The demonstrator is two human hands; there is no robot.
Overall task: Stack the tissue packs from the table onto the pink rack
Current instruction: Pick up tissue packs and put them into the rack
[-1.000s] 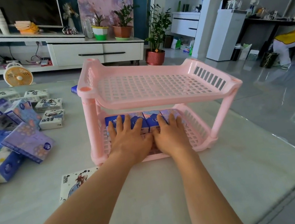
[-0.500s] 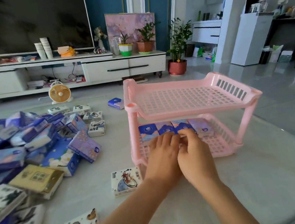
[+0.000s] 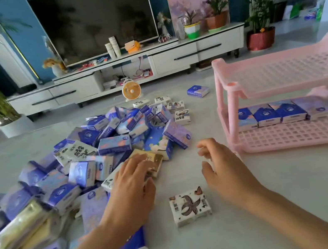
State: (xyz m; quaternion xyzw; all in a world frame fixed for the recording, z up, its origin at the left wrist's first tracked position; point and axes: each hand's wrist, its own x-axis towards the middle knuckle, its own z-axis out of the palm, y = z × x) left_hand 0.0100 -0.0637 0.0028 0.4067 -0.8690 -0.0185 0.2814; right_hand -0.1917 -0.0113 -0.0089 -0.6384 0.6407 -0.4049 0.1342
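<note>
Four tissue packs [image 3: 283, 113] are sitting in a row along the back of the pink rack [image 3: 292, 139], lower shelf, leaving front room. The left hand [image 3: 130, 187] is reaching flat-fingered onto a gold pack [image 3: 154, 159] in the pile [image 3: 98, 153], gripping nothing; the right hand [image 3: 221, 169] is hovering loosely curled, empty.

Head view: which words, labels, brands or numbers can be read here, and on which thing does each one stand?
No text can be read with certainty.
White pack at the front: dark characters along its edges, too blurred.
Blue packs on the pink rack: round logo and small print, too small.
White pack in the pile: large dark characters, blurred.
</note>
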